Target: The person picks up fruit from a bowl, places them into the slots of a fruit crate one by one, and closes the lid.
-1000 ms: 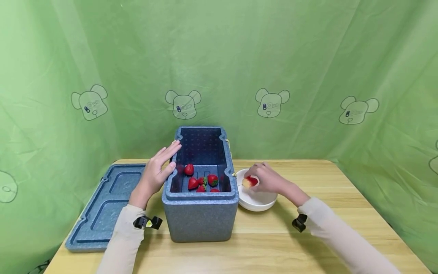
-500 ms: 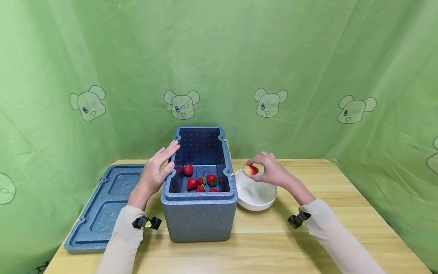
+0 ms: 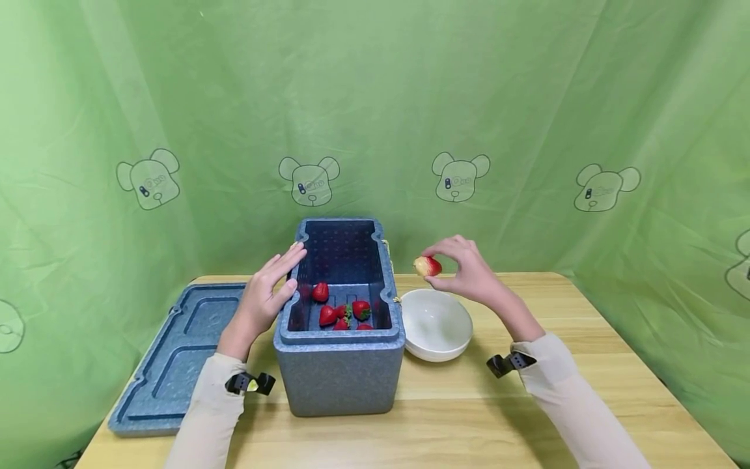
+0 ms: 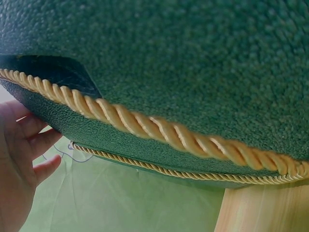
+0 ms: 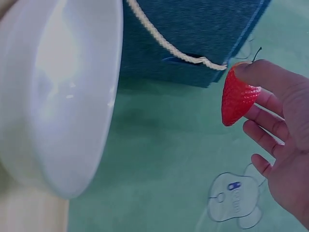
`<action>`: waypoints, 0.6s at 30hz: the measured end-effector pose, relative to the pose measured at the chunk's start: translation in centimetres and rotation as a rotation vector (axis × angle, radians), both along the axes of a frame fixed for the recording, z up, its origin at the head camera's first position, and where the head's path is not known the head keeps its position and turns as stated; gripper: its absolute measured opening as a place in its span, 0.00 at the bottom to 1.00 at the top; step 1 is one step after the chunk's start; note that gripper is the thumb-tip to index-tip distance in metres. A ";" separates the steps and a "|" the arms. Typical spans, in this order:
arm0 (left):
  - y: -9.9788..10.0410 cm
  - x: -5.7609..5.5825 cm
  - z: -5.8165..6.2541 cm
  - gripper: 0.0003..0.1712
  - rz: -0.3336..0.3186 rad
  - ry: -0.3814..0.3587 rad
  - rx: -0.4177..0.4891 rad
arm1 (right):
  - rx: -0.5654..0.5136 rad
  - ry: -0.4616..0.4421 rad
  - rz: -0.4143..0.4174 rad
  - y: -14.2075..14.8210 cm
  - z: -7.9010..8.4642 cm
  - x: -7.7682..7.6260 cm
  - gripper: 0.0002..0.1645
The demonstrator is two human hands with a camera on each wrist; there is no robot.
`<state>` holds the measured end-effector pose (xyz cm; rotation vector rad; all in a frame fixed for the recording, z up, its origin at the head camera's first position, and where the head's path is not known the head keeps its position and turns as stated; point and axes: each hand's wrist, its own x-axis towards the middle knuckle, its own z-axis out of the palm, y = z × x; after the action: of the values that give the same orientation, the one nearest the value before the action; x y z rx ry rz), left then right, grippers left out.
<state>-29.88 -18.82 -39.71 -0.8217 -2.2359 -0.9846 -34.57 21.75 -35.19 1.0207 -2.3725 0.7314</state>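
Note:
My right hand [image 3: 469,272] pinches a strawberry [image 3: 428,266] between thumb and fingers, above the back of a white bowl [image 3: 438,322]. In the right wrist view the strawberry [image 5: 237,96] is red, with a thin dark stem. No fruit shows inside the bowl. My left hand [image 3: 265,296] rests with straight fingers on the left rim of a blue-grey foam box [image 3: 340,374]. Several red strawberries [image 3: 328,316] lie on the box floor, some with green leaves. In the left wrist view the fingers of my left hand [image 4: 29,140] touch the box wall beside a twisted golden cord [image 4: 145,123].
The box's blue-grey lid [image 3: 187,345] lies on the wooden table [image 3: 457,423] at left, partly behind my left arm. The bowl stands close against the box's right side. A green curtain [image 3: 375,98] with bear-head drawings hangs behind the table.
My right hand has lifted the strawberry up out of the bowl, to a height above its back rim. The left hand keeps its place on the box rim.

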 end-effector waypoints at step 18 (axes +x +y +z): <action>0.0 0.1 0.0 0.32 0.005 -0.020 -0.002 | -0.019 0.125 0.077 -3.2 6.0 0.9 0.26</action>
<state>-29.76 -18.80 -39.73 -0.8104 -2.2550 -0.9921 -33.63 18.59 -29.16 1.1216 -2.2272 0.6953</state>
